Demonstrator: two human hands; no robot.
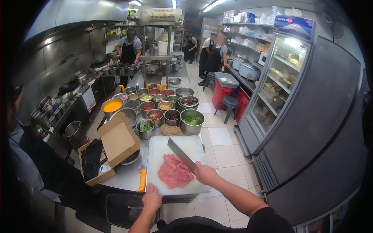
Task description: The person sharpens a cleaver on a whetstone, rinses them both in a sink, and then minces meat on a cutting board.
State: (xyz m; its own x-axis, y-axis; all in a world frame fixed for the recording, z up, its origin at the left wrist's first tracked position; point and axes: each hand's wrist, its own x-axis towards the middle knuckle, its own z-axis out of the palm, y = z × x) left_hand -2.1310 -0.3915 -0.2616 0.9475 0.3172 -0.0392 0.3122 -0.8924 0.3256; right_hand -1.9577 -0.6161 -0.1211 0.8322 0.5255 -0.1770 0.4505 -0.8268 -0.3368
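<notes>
My right hand (206,174) is wrapped round the handle of a cleaver (180,154). The wide blade slants up and left, above the right side of a pile of sliced raw meat (175,171). That pink meat lies on a thick white cutting board (154,149). At the board's lower left corner rests my left hand (152,198), fingers extended against the edge and holding nothing. Just above it is a knife's yellow handle (142,180); its blade is mostly hidden.
Metal pots of cut vegetables (192,121) and a crumpled brown cloth (171,130) stand beyond the board. An opened cardboard box (118,139) sits left, near a person in a dark apron (42,155). A glass-door fridge (279,77) stands right; other people work farther back.
</notes>
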